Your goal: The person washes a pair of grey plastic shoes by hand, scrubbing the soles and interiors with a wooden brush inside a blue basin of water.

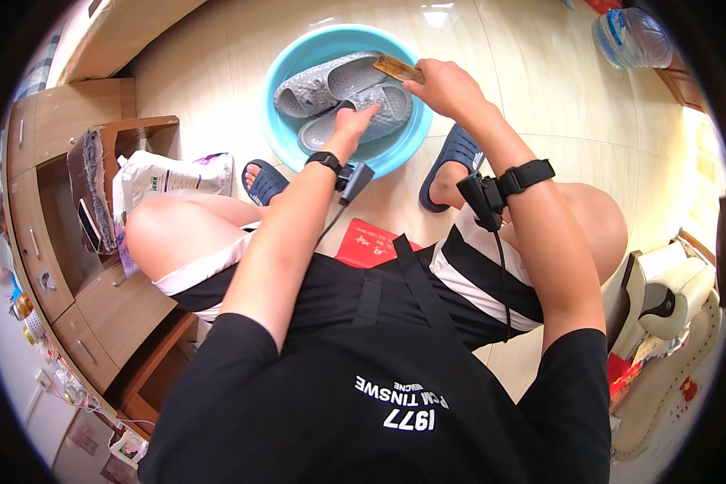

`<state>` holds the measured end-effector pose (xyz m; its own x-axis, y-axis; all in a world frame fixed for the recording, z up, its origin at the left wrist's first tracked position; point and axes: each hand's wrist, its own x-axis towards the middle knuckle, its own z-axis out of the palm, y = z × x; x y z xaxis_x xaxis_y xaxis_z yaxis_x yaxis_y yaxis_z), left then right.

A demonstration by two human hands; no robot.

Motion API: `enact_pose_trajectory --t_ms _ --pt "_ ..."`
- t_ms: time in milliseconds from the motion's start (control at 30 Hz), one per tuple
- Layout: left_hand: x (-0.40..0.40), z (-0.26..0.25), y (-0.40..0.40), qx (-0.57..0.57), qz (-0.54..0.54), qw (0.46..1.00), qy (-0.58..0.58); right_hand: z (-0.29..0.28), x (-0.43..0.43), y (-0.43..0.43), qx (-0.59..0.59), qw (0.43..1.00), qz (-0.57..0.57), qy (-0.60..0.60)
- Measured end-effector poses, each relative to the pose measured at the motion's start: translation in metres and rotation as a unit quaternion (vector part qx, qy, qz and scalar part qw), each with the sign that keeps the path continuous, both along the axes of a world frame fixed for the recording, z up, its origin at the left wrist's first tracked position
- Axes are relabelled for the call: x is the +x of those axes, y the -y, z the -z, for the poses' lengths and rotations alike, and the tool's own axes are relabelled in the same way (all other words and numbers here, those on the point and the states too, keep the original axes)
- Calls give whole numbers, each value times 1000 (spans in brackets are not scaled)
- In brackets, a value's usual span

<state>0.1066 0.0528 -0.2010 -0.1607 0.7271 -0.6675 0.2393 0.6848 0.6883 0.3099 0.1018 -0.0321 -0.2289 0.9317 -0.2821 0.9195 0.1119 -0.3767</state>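
A light blue plastic basin (270,142) stands on the floor in front of me with water in it. Inside lie two grey slippers with bumpy uppers: the farther slipper (305,85) and the nearer slipper (393,112). My left hand (352,128) grips the nearer one at the foot opening, thumb against the upper, other fingers partly hidden. In my right hand (451,88) is a wooden brush (398,68), held by one end over the basin's right side. Its tip overlaps the heel of the farther slipper in view; bristles are not visible.
My feet in dark blue slides (451,160) flank the basin. Below me is a red stool or box top (369,242) bearing writing. A wooden cabinet (106,302) and a white plastic bag (157,175) stand left. A large clear water bottle (635,39) is at far right.
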Motion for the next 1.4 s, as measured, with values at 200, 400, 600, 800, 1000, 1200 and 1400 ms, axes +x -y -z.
enact_pose_trajectory --t_ms 200,400,600,800,1000,1200,1400 --pt "15 31 19 95 -22 990 -99 -17 -4 0 -31 1000 -3 6" --pt "7 21 26 90 23 993 -75 -10 -1 1 -40 999 9 21" --pt "3 26 28 88 31 991 -96 -5 -5 -1 -19 1000 2 11" --pt "-22 34 16 111 42 992 41 -6 -8 2 -17 1000 2 9" --pt "-39 26 -2 -20 -3 990 139 -7 -5 8 -43 999 -6 23" --pt "-48 30 -5 -60 -47 964 255 -1 -5 10 -67 998 16 13" --pt "-41 44 -10 -77 34 978 192 -2 -12 3 -78 997 8 1"
